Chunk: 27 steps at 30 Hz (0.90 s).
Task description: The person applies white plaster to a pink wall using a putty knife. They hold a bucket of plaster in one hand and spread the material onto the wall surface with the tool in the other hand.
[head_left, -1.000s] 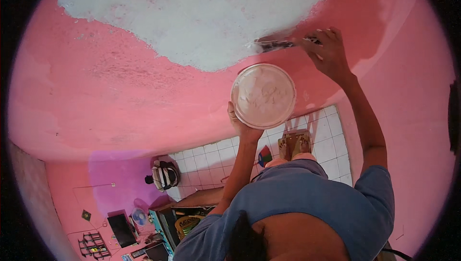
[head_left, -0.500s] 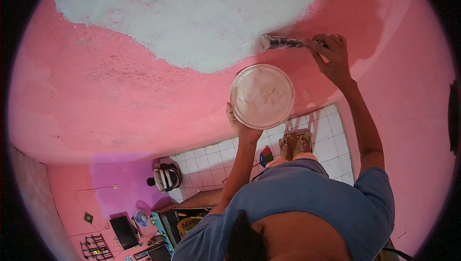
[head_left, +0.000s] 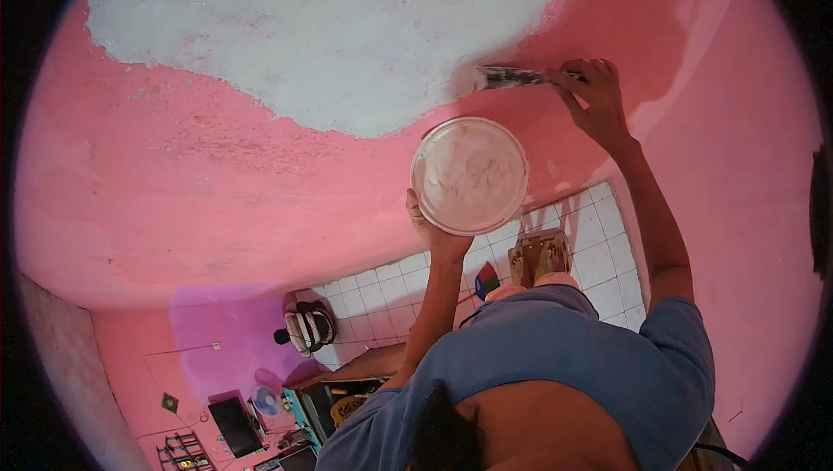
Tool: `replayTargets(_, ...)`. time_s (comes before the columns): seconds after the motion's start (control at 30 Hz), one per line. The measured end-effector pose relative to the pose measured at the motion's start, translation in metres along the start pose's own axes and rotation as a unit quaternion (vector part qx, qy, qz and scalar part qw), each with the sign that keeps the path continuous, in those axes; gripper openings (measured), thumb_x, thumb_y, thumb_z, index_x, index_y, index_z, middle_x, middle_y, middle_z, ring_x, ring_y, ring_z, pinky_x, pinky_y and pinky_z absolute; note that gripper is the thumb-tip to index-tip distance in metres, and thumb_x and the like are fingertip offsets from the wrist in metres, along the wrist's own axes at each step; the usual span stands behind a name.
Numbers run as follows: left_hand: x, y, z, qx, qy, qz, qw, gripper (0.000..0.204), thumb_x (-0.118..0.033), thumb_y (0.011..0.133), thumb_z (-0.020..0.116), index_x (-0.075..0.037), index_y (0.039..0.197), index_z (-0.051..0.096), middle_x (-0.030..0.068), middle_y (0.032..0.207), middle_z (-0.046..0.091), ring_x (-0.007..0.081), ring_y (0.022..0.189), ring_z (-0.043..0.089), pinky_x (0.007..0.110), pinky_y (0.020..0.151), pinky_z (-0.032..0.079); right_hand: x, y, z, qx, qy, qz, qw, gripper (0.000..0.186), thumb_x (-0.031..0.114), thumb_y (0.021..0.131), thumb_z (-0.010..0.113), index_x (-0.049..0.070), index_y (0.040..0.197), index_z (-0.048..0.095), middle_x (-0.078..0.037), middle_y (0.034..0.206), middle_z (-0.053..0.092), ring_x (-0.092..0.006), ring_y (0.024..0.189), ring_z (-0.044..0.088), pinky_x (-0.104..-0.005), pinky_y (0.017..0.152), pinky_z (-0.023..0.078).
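Observation:
My left hand [head_left: 425, 219] grips a round, pale tub or lid [head_left: 469, 174] from the lower left, with creamy paste spread across it. Above and to its right, my right hand [head_left: 590, 94] has its fingers closed on a putty knife [head_left: 508, 77]. The blade, smeared with pale paste, lies at the lower right edge of a rough white patch [head_left: 304, 46] on the pink wall [head_left: 260, 185]. Whether the blade touches the wall is hard to tell. My feet stand on a small wooden stool [head_left: 540, 237] below.
Below are a tiled floor [head_left: 603, 254], a red-green-blue plastic item [head_left: 487, 280] and a dark-and-light bundle [head_left: 308, 329]. At lower left stand a cabinet [head_left: 302, 410], a fan [head_left: 265, 401] and a screen [head_left: 232, 428] by a pink-and-purple wall. Another pink wall [head_left: 737, 211] rises on the right.
My right hand has shifted slightly down and right with the knife. The tub has moved slightly left in view, and the white patch appears a little further left as the view shifted.

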State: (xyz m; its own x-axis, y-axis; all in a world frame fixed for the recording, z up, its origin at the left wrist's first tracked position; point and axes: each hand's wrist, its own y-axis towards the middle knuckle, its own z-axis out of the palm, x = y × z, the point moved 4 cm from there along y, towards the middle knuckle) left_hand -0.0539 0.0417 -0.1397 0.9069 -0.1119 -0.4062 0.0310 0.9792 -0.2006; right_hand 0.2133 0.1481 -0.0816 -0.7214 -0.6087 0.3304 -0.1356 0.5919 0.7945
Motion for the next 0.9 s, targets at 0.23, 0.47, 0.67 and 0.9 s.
replayTargets(0.23,0.002,0.000,0.007,0.013,-0.004,-0.005,1.000,0.066,-0.056,0.087,0.041,-0.012,0.136,0.034,0.0131,0.139,0.036,0.0338,0.126,0.036,0.052,0.103,0.030,0.032,0.008,0.018,0.000,0.006,-0.044,0.999,0.037,0.004,0.073,0.067,0.020,0.105,0.066,-0.001,0.090,0.058,-0.0176,0.084,0.053,-0.0381,0.084,0.035)
replayTargets(0.47,0.002,-0.001,0.011,0.033,-0.024,-0.009,0.999,0.067,-0.055,0.086,0.043,-0.011,0.136,0.034,0.0142,0.140,0.035,0.0347,0.126,0.036,0.053,0.103,0.031,0.041,0.026,0.017,-0.002,-0.008,-0.057,0.998,0.033,0.009,0.075,0.064,0.022,0.104,0.066,-0.002,0.092,0.058,-0.0199,0.086,0.053,-0.0404,0.086,0.035)
replayTargets(0.67,0.002,-0.001,0.009,0.036,-0.024,-0.017,0.999,0.069,-0.056,0.085,0.045,-0.011,0.137,0.034,0.0143,0.140,0.034,0.0349,0.126,0.035,0.053,0.103,0.030,0.015,0.019,-0.013,-0.001,-0.016,-0.022,1.000,0.033,0.005,0.074,0.065,0.021,0.102,0.067,-0.001,0.090,0.058,-0.0176,0.083,0.054,-0.0368,0.085,0.034)
replayTargets(0.9,0.002,0.000,0.005,0.023,-0.022,-0.018,0.999,0.069,-0.056,0.085,0.045,-0.011,0.137,0.034,0.0146,0.140,0.034,0.0353,0.126,0.035,0.053,0.103,0.031,0.058,0.032,0.021,0.033,0.012,-0.083,0.996,0.033,0.013,0.076,0.064,0.022,0.107,0.064,-0.004,0.092,0.058,-0.0240,0.090,0.054,-0.0425,0.088,0.037)
